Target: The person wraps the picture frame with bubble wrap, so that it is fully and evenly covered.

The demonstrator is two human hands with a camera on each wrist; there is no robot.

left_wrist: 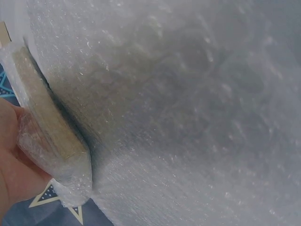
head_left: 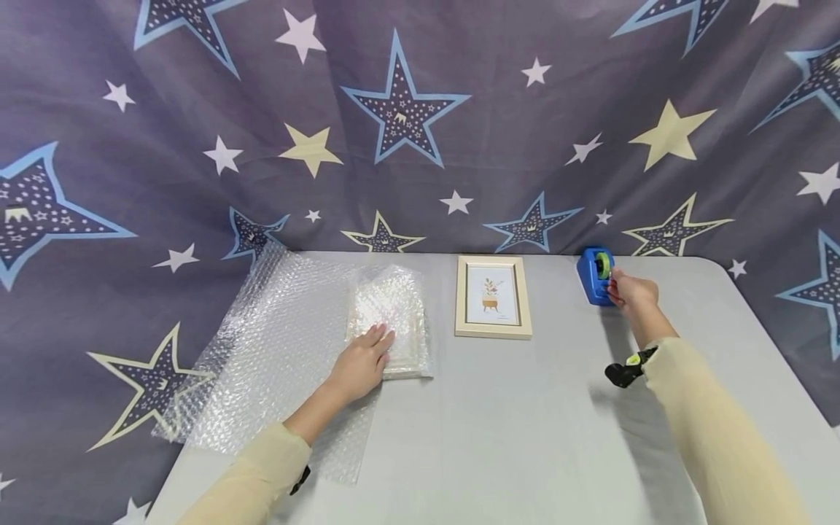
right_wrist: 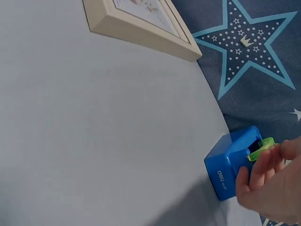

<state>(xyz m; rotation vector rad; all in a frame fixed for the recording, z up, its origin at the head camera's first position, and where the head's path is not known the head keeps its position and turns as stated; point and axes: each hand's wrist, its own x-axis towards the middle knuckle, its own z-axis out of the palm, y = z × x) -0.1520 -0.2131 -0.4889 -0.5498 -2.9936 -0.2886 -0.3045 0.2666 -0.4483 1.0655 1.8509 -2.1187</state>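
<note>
From the head view, I see a person with both arms reaching over a pale worktop [head_left: 512,423]. The left hand [head_left: 359,364] rests on a wrapped packet [head_left: 394,299], its fingers fairly straight and gripping nothing. I think it lies there so the shiny wrap won't pop up or slide. The packet sits on the right edge of a big sheet of bubble wrap [head_left: 289,328]. To the right of it is a picture frame [head_left: 492,295] lying face up, set apart, maybe so it doesn't get bumped. Farther right is a blue tape holder [head_left: 588,281], with the right hand [head_left: 636,290] at its side. Perhaps it stands there because that arm can reach it easily. A starry cloth [head_left: 407,197] hangs behind.

From the left wrist view, the left hand touches the side of the packet (the fingertips are hidden, so I can't see them all). A light brown edge shows through the clear wrap, and bubble wrap fills most of the rest.

From the right wrist view, the right hand's fingers are curled, with thumb and finger close together, and they look to be pinching the green tape [right_wrist: 261,149] in the holder. I can't tell whether any tape is pulled loose. The holder looks heavy enough, I'd guess, to sit by itself. The picture frame lies well apart from it.
</note>
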